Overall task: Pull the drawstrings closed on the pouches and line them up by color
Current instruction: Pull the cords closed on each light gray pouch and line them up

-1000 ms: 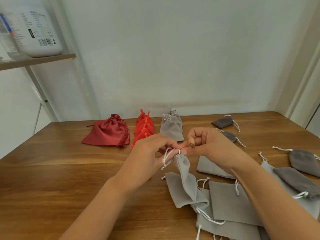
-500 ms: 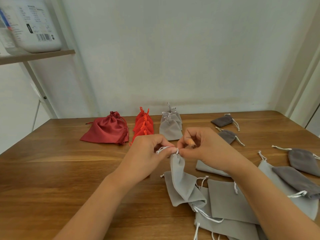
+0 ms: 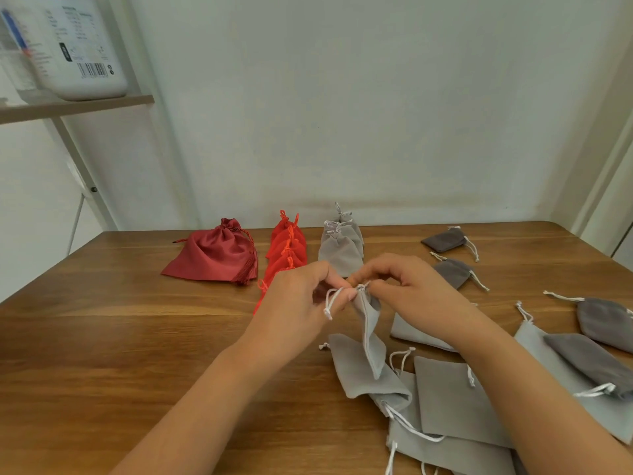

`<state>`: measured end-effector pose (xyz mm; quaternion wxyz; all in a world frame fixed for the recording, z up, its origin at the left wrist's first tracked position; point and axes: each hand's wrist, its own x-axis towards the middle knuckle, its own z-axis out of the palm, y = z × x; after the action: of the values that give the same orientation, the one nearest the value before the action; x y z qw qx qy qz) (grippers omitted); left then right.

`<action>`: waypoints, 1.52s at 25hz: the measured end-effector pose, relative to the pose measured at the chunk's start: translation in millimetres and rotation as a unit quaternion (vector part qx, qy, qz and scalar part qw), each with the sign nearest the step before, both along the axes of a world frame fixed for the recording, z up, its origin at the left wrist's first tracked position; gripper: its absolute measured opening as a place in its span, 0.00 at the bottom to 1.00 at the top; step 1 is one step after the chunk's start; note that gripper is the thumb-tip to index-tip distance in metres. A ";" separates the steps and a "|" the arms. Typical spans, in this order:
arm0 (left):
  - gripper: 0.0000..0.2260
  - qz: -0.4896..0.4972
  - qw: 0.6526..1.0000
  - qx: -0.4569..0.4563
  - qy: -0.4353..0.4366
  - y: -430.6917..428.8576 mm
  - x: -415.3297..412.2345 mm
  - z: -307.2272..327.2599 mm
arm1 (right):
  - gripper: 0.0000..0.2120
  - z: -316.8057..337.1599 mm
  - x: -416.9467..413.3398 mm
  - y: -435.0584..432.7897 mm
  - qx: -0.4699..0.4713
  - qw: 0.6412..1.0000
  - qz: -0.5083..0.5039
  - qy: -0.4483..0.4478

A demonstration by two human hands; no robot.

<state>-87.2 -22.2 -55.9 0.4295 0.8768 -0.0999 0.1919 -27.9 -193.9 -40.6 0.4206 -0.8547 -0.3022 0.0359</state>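
On the wooden table (image 3: pixel 102 354), three groups stand along the far edge: dark red satin pouch (image 3: pixel 215 255) left, orange-red pouches (image 3: pixel 286 250) centre, light grey velvet pouches (image 3: pixel 340 246) right. Dark grey velvet pouches (image 3: pixel 445 240) lie far right; flat light grey pouches (image 3: pixel 445 399) overlap near right.

Print shows only on the white plastic container (image 3: pixel 73 46) that stands on the shelf (image 3: pixel 78 106) at the upper left. Its label carries several blocks of small dark print, but these are blurred and no word or number in them can be made out. Near the label's lower edge is a barcode (image 3: pixel 92 69) of black vertical bars (any digits beneath it are too small to read), and beside it a small round symbol, also illegible. A small black rectangle sits higher on the label, its contents unclear. The pouches, the bench and the wall carry no lettering that can be read.
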 end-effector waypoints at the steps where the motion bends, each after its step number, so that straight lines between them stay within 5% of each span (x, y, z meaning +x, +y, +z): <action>1: 0.04 0.008 1.000 -0.006 -0.010 0.3 1.4 -1.1 | 0.09 0.8 1.5 0.2 0.012 1.000 -0.011 0.003; 7: 0.02 0.052 0.996 -0.031 -0.060 2.4 3.2 -1.0 | 0.05 -1.6 -0.7 9.2 0.198 0.967 -0.043 0.153; 10: 0.02 0.040 0.998 -0.024 -0.038 0.6 4.3 -2.8 | 0.04 -3.2 -1.4 12.5 0.051 0.995 -0.085 -0.002; 12: 0.02 0.031 0.999 -0.021 -0.037 -5.4 4.2 -4.7 | 0.02 -2.8 -1.2 11.3 -0.076 0.981 -0.102 -0.149; 14: 0.02 0.027 0.998 -0.036 -0.043 -8.8 4.0 -5.7 | 0.03 -5.4 2.3 10.0 -0.082 0.970 -0.108 -0.204; 15: 0.02 0.024 0.998 -0.039 -0.042 -9.6 3.9 -6.5 | 0.03 -7.5 3.7 9.3 -0.044 0.978 -0.114 -0.171; 17: 0.02 0.024 0.999 -0.016 -0.036 -8.9 3.2 -7.0 | 0.06 -5.5 5.1 8.2 0.125 0.985 -0.115 0.042; 19: 0.02 0.030 0.998 0.015 -0.046 -7.7 4.1 -8.1 | 0.08 -2.5 3.8 10.7 0.302 0.908 -0.071 0.280; 21: 0.03 0.027 0.996 0.041 -0.072 -7.9 6.3 -10.2 | 0.09 -4.1 5.1 13.0 0.334 0.877 -0.079 0.336; 23: 0.06 0.017 0.993 0.064 -0.093 -9.4 7.7 -12.9 | 0.08 -7.2 3.6 16.7 0.250 0.927 -0.136 0.244; 25: 0.07 0.010 0.993 0.071 -0.098 -11.6 7.3 -14.3 | 0.05 -10.8 0.2 19.2 0.119 0.974 -0.187 0.054; 28: 0.05 -0.003 0.995 0.044 -0.092 -15.9 5.1 -13.7 | 0.03 -12.7 -2.3 18.8 0.009 0.972 -0.179 -0.152; 33: 0.04 -0.019 0.995 -0.049 -0.084 -16.3 0.9 -8.9 | 0.04 -14.3 -1.7 20.7 -0.007 0.966 -0.158 -0.206; 38: 0.04 0.003 0.962 -0.272 -0.005 -14.5 0.9 7.9 | 0.05 -21.7 -4.0 21.4 0.078 0.962 -0.131 -0.225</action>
<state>-86.3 -36.7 -48.1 0.6506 0.7263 -0.0438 0.2176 -31.9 -172.6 -62.3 0.4084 -0.8370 -0.2767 -0.2369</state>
